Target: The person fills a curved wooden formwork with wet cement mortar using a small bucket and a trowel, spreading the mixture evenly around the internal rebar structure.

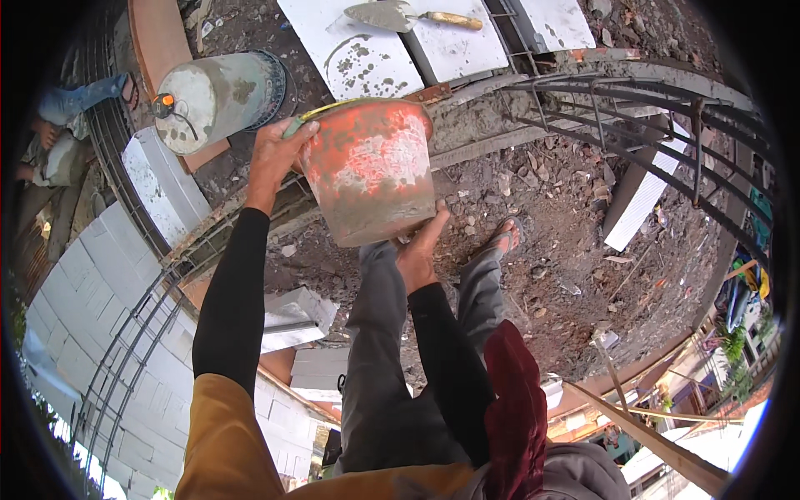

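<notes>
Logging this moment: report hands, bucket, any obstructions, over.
Left hand at rim of bucket, right hand at its base. Bucket tipped, mouth facing away, smeared grey. Rebar cage to the right, apart from it.

1. The left grip point(277, 158) holds the rim of a tilted, mud-smeared red bucket point(367, 175), beside its yellow-green handle.
2. The right grip point(419, 254) is at the bucket's base edge.
3. Left of and beyond the left grip sits a stained pale drum point(212, 96).
4. Beyond both grips, a trowel point(385, 15) lies across white blocks point(354, 62).
5. Right of the right grip spreads rubble-strewn ground point(567, 250).
</notes>
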Demonstrator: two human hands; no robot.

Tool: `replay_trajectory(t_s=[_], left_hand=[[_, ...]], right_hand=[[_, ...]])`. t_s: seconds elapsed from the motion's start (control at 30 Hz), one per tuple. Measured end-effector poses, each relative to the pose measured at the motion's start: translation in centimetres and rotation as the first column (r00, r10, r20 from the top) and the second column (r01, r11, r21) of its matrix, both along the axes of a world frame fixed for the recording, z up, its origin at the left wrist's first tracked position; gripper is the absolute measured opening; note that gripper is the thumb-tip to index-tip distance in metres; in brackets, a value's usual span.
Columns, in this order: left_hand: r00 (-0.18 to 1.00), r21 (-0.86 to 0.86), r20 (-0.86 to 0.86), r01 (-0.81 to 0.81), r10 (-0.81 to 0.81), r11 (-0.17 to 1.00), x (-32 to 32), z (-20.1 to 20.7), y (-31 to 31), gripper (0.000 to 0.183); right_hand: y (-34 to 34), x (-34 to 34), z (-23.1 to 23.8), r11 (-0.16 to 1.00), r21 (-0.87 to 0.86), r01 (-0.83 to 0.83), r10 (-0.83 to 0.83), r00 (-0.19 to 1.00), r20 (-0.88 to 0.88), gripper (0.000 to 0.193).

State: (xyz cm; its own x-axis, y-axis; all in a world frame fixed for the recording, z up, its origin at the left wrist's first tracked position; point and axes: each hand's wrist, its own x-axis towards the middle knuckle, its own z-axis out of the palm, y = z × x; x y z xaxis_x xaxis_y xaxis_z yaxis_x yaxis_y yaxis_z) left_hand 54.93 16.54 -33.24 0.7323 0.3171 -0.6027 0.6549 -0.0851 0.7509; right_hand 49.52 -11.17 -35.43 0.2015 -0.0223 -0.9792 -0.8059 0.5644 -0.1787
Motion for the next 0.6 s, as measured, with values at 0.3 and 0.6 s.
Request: replay_trajectory(t_s=[0.3,0.6], left_hand=[[0.979,0.045,-0.035,-0.201,0.203,0.978,-4.0,0.7,7.0,0.029],[0.919,0.101,0.138,-0.385,0.370,0.918,-9.6,3.0,8.1,0.026]], right_hand=[[7.3,-1.4,5.8,0.951,-0.285,-0.116,0.183,0.958,0.222,0.059],[8.8,-3.5,4.5,0.969,-0.205,-0.140,0.216,0.884,0.415,0.052]])
